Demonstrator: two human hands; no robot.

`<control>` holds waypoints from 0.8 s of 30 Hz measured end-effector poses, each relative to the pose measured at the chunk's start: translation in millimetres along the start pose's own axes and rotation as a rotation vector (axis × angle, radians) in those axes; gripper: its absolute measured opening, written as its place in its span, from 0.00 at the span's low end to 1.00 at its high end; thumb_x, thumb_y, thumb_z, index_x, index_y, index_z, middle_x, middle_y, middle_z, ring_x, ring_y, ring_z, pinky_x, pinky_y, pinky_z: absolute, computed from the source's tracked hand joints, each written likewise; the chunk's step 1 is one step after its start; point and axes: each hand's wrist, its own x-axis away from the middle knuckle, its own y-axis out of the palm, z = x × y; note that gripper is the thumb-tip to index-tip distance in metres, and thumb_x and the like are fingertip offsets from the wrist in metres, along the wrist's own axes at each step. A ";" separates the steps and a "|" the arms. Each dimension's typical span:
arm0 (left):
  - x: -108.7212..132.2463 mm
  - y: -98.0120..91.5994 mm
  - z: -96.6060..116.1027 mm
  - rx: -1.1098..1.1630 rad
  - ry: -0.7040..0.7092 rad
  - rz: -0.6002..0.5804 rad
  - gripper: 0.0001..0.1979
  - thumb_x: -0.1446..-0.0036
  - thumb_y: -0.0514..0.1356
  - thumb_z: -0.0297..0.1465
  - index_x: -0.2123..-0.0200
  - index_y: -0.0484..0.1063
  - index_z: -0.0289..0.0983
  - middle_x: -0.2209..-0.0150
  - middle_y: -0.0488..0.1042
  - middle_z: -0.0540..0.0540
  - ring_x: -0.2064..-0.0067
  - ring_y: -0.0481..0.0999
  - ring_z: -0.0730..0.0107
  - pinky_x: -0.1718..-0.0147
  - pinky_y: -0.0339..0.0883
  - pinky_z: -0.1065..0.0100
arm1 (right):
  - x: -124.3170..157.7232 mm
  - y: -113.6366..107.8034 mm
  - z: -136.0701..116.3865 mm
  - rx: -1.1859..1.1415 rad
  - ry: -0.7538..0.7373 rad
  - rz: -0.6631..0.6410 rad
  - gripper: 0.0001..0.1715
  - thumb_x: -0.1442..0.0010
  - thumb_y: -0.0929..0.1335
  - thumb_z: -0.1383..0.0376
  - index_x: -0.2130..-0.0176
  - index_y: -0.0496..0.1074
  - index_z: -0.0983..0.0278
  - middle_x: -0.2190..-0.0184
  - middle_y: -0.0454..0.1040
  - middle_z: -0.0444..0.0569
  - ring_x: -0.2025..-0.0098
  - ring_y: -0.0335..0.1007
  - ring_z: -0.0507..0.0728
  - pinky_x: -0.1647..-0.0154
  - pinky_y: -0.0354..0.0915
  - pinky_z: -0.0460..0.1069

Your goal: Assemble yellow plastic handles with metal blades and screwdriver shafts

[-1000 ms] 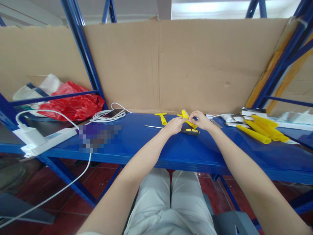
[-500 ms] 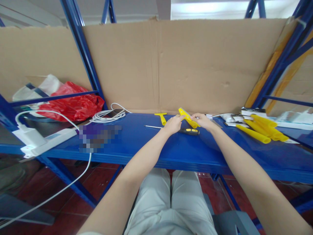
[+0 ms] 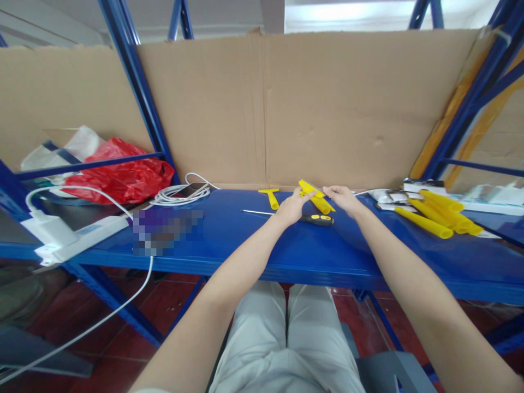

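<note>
My left hand point(image 3: 291, 208) is closed on a yellow T-shaped scraper point(image 3: 321, 205), with the thumb and fingers across its wide head. A thin grey edge shows along that head. At the right end of the head is my right hand point(image 3: 344, 200), its fingertips pinched together; anything small between them is hidden. Under my hands lies a screwdriver point(image 3: 317, 219) with a black and yellow handle, its shaft pointing left. A second yellow scraper point(image 3: 272, 200) rests on the blue shelf point(image 3: 229, 240), just left of my left hand.
Several yellow tube-shaped handles point(image 3: 426, 222) lie at the right beside small silver and black packets point(image 3: 395, 199). To the left are a coiled white cable point(image 3: 176, 195), a power strip point(image 3: 88, 234) and a red plastic bag point(image 3: 126, 172). Cardboard point(image 3: 327, 109) stands along the back.
My right hand has shifted slightly right and up along the scraper's head. The left fingers have moved a little on the scraper, which stays in nearly the same place.
</note>
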 end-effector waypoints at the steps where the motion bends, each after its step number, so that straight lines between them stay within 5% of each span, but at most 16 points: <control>1: -1.0 0.9 -1.2 0.029 0.000 0.023 0.35 0.39 0.48 0.18 0.33 0.58 0.53 0.32 0.54 0.43 0.41 0.72 0.55 0.44 0.67 0.52 | -1.6 -5.5 2.1 -0.006 0.006 0.040 0.23 0.41 0.67 0.48 0.70 0.75 0.65 0.68 0.78 0.51 0.64 0.72 0.56 0.59 0.68 0.50; 5: -6.5 4.2 -7.8 0.194 0.002 0.138 0.34 0.40 0.52 0.18 0.34 0.61 0.47 0.31 0.54 0.41 0.36 0.65 0.56 0.40 0.64 0.55 | -5.1 -38.0 15.4 0.225 0.062 0.188 0.14 0.39 0.66 0.60 0.66 0.77 0.67 0.64 0.80 0.55 0.61 0.74 0.58 0.58 0.68 0.50; 10: -11.3 4.9 -11.2 0.474 -0.121 0.200 0.34 0.43 0.55 0.17 0.34 0.63 0.42 0.35 0.62 0.38 0.39 0.69 0.57 0.43 0.68 0.58 | -0.5 -67.8 37.0 0.788 0.252 0.067 0.10 0.44 0.67 0.70 0.67 0.80 0.66 0.66 0.80 0.57 0.60 0.77 0.62 0.61 0.67 0.48; 13: -11.8 5.9 -7.8 0.694 -0.278 0.119 0.36 0.42 0.55 0.17 0.32 0.59 0.44 0.37 0.64 0.38 0.53 0.79 0.61 0.58 0.78 0.62 | 2.5 -66.8 46.4 0.870 0.280 -0.049 0.12 0.45 0.68 0.71 0.63 0.81 0.66 0.64 0.81 0.55 0.61 0.77 0.60 0.62 0.68 0.47; 17: -12.0 8.3 -2.8 0.904 -0.421 0.025 0.38 0.43 0.56 0.16 0.32 0.57 0.46 0.36 0.63 0.37 0.65 0.81 0.70 0.75 0.75 0.73 | 4.3 -54.9 51.5 0.909 0.247 -0.115 0.15 0.43 0.68 0.69 0.57 0.81 0.65 0.61 0.81 0.54 0.60 0.78 0.59 0.60 0.69 0.47; 24: -11.2 6.3 -0.8 1.016 -0.476 -0.008 0.39 0.45 0.56 0.15 0.32 0.57 0.45 0.36 0.62 0.35 0.66 0.80 0.73 0.79 0.71 0.78 | 7.2 -43.8 44.4 0.995 0.230 -0.151 0.14 0.40 0.67 0.70 0.58 0.80 0.66 0.57 0.80 0.57 0.53 0.76 0.60 0.53 0.67 0.47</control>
